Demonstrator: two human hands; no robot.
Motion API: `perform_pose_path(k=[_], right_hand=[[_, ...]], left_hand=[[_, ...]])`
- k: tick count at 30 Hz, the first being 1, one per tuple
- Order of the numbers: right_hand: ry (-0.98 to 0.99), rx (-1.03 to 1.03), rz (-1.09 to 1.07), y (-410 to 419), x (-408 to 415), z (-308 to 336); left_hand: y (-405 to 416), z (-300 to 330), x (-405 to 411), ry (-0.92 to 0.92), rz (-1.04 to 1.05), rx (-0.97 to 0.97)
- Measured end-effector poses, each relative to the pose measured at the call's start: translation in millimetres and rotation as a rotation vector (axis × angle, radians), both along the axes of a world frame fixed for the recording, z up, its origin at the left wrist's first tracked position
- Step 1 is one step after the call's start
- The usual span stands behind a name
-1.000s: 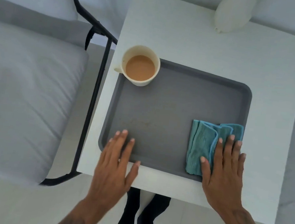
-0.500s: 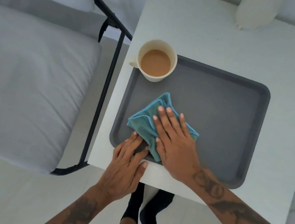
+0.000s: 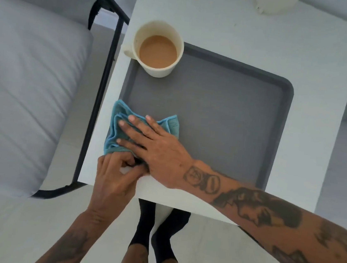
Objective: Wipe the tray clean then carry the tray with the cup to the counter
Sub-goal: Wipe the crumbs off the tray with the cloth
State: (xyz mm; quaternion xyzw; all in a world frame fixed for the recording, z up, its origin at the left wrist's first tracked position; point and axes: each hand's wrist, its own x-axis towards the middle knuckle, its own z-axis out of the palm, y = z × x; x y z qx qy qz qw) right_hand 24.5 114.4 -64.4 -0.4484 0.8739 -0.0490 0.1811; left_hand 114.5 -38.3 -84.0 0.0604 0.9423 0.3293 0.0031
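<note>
A blue cloth (image 3: 123, 130) is pressed flat onto the near left corner of the grey tray (image 3: 223, 124) by the right hand (image 3: 155, 146), fingers spread. Just below that hand, the tray's near rim is pinched by the curled fingers of the left hand (image 3: 113, 178). Beyond the cloth, the cup (image 3: 158, 49) stands in the tray's far left corner.
</note>
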Motion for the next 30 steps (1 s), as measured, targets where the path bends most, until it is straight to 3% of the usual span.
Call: perform_pose_path(k=[5,10,19,27,30], right_hand=[[0.001,-0.015,-0.030,21,20,0],[-0.011,-0.009,-0.051,78,37,4],[0.030,0.193,-0.331,194,79,26],[0.038,0.162,-0.830,134,24,6],[0.084,0.090,-0.816,93,-5,-6]], left_hand=[[-6,9,-9,-0.041,0.131,-0.006],[-15,12,-19,-0.043,-0.060,-0.186],[-7,17,-21,-0.022,-0.291,-0.209],[-9,13,-24,-0.097,-0.451,-0.156],[-8,11,-25,-0.104,-0.450,-0.168]])
